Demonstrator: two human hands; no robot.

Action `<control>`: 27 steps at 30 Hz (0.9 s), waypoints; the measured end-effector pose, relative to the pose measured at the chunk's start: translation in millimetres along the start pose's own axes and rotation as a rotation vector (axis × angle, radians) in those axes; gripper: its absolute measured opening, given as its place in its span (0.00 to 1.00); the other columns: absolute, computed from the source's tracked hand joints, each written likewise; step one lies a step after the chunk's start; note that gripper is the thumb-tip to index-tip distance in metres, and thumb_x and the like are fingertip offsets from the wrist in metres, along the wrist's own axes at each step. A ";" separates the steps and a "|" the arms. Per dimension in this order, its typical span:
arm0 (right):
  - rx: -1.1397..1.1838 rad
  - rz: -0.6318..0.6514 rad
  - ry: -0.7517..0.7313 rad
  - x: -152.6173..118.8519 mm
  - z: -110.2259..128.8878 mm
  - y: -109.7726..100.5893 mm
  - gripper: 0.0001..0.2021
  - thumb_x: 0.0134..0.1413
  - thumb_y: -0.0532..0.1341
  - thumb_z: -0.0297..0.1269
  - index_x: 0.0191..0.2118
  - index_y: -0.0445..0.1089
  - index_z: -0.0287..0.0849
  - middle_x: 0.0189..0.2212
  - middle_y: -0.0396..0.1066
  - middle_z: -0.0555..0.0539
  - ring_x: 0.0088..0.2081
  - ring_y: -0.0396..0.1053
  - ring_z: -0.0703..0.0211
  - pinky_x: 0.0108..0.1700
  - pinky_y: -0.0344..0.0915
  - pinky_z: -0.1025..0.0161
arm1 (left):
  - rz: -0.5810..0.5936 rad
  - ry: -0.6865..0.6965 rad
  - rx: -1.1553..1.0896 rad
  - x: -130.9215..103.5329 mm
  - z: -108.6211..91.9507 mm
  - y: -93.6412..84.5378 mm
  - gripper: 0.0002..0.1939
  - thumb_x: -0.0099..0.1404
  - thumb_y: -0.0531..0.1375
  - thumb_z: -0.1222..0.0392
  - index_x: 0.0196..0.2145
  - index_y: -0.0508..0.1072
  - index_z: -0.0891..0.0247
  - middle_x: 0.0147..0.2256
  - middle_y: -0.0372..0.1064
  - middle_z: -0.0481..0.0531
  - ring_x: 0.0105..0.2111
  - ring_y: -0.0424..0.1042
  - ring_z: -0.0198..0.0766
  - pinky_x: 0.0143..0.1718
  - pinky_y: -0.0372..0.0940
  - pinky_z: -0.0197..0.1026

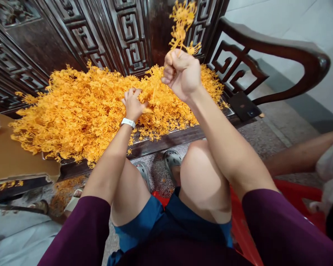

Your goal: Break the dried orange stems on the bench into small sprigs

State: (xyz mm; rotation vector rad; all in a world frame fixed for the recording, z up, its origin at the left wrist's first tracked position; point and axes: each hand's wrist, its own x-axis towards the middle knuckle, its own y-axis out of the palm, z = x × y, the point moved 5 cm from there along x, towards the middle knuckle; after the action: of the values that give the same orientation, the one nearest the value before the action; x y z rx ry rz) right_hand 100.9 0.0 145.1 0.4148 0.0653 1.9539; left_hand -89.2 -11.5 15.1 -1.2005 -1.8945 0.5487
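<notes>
A big heap of orange-yellow plastic flower-like pieces covers the dark wooden bench. My left hand, with a white watch at the wrist, reaches into the middle of the heap, fingers spread over the pieces. Raised above the heap's right part, my right hand is closed in a fist round the stem of an orange sprig. The sprig stands upward out of the fist, in front of the bench's carved back.
A dark phone lies at the bench's right end, beside the curved armrest. Cardboard is at the left. Other people's limbs and clothing show at both sides. Beneath me is a red plastic seat.
</notes>
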 end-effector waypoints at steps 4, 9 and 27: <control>0.012 -0.021 -0.077 3.0 9.9 -5.8 0.25 0.56 0.67 0.61 0.29 0.55 0.49 0.24 0.48 0.52 0.26 0.49 0.58 0.28 0.52 0.60 | 0.033 -0.002 0.068 -3.5 -2.3 6.9 0.30 0.57 0.70 0.60 0.58 0.76 0.61 0.61 0.68 0.67 0.62 0.62 0.71 0.61 0.57 0.74; -0.042 -0.108 -0.096 8.3 15.7 -17.3 0.28 0.49 0.66 0.68 0.28 0.54 0.51 0.23 0.47 0.50 0.27 0.49 0.53 0.29 0.48 0.58 | 0.050 -0.051 0.072 -2.4 -3.1 9.5 0.29 0.60 0.70 0.51 0.59 0.76 0.59 0.60 0.70 0.66 0.62 0.62 0.69 0.62 0.58 0.71; 0.376 -0.228 -0.358 30.3 41.3 -74.6 0.11 0.47 0.68 0.39 0.24 0.64 0.52 0.25 0.38 0.56 0.30 0.30 0.57 0.31 0.39 0.56 | 0.006 -0.317 -0.104 12.3 53.2 3.3 0.33 0.55 0.70 0.30 0.43 0.75 0.62 0.48 0.74 0.71 0.62 0.66 0.73 0.67 0.52 0.75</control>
State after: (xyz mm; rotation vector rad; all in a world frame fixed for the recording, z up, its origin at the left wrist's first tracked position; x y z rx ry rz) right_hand 169.0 52.1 174.1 0.9569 0.2399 1.6158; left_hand -133.4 4.0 -13.1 -1.2427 -2.2094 0.6833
